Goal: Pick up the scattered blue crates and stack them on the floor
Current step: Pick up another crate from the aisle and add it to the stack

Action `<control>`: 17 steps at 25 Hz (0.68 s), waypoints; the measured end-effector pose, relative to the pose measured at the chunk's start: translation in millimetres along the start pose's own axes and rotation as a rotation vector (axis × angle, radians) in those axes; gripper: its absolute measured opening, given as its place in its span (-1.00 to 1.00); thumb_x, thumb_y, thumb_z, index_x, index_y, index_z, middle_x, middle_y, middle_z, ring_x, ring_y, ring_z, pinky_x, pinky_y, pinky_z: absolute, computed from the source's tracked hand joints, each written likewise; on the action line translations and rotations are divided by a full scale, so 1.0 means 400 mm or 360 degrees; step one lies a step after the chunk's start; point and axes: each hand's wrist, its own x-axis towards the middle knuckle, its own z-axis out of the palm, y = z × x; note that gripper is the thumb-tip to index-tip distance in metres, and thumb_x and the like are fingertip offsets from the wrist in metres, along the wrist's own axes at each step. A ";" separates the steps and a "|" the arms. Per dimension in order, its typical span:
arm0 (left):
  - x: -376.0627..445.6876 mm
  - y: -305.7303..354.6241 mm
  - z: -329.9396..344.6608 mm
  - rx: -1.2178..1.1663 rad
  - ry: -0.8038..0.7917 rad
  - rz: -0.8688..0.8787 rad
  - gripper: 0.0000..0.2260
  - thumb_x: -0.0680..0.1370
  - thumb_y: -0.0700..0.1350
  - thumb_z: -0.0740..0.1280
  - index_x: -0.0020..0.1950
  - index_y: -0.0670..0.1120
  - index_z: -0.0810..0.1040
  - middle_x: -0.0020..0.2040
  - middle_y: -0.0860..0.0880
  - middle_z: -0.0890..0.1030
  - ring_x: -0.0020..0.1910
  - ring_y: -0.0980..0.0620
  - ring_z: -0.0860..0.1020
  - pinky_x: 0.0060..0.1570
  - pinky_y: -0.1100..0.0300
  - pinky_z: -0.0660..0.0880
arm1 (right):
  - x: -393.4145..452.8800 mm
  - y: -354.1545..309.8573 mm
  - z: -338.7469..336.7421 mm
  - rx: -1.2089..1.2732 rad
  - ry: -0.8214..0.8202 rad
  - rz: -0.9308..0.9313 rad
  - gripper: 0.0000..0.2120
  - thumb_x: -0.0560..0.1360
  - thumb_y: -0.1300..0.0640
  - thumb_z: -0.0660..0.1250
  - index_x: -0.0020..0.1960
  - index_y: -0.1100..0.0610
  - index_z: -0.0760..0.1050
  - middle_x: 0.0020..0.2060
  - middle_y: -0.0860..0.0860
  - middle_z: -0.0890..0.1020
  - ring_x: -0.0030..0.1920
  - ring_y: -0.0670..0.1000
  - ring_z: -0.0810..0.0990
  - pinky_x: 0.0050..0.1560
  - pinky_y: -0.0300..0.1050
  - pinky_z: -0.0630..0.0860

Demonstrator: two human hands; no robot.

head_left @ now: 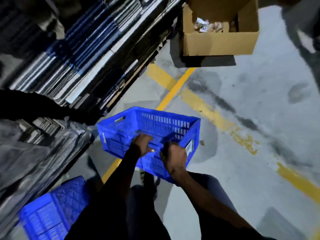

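Head view, and down at the far left an overturned blue plastic crate [52, 210] is lying by the dark stacked goods, blurred and cut off at the frame edge, so whether it is sitting on other crates is impossible to tell. Moving right, the left hand [142, 144] is curling over the near rim of the blue slotted plastic crate [152, 125], and the right hand [176, 155] is gripping the same rim just beside it. That crate is tilting in the air above the grey concrete floor [251, 101] and its yellow painted line [174, 89]. This looks like the carrying step; next it likely needs turning and lowering squarely onto the overturned crate. Top right, an open brown cardboard box [220, 40] is holding scraps too blurred to name. Both forearms are disappearing into shadow.
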 end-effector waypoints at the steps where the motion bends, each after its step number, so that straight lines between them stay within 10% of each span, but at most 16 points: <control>1: -0.045 0.033 -0.014 -0.0045 0.0067 0.0065 -0.58 0.44 -0.03 0.48 0.25 -0.12 0.56 0.23 -0.14 0.59 0.30 -0.16 0.49 0.21 0.06 0.37 | -0.042 -0.006 -0.052 0.0003 0.0041 0.0010 -0.73 0.48 -0.08 0.35 -0.02 0.12 0.55 -0.07 0.16 0.66 -0.09 0.26 0.65 -0.14 0.04 0.53; 7: -0.307 0.163 -0.111 -0.0297 0.0363 0.0390 -0.67 0.31 -0.33 0.49 0.05 -0.18 0.63 0.01 -0.21 0.63 0.03 -0.26 0.58 0.04 0.03 0.50 | -0.332 -0.013 -0.319 0.0768 0.0428 0.0129 -0.57 0.63 -0.14 0.17 -0.32 0.04 0.49 -0.44 0.02 0.55 -0.31 0.09 0.55 -0.27 -0.07 0.38; 12: -0.539 0.226 -0.149 -0.0346 0.0347 0.0576 -0.65 0.35 -0.36 0.34 0.13 -0.21 0.60 0.17 -0.23 0.59 0.21 -0.27 0.50 0.16 -0.08 0.47 | -0.591 0.015 -0.361 0.1590 0.1209 0.0771 -0.68 0.57 -0.01 0.32 0.28 0.05 0.44 0.21 -0.03 0.54 -0.03 -0.26 0.56 -0.03 -0.46 0.46; 17: -0.739 0.269 -0.057 -0.0067 0.0394 0.0774 -0.59 0.17 -0.33 0.21 -0.05 -0.08 0.58 -0.07 -0.10 0.56 0.02 -0.14 0.41 -0.11 -0.02 0.36 | -0.764 0.077 -0.315 0.1998 0.1102 0.1187 -0.49 0.30 -0.29 0.41 0.14 -0.04 0.48 -0.11 -0.02 0.65 -0.15 0.02 0.62 0.10 0.20 0.59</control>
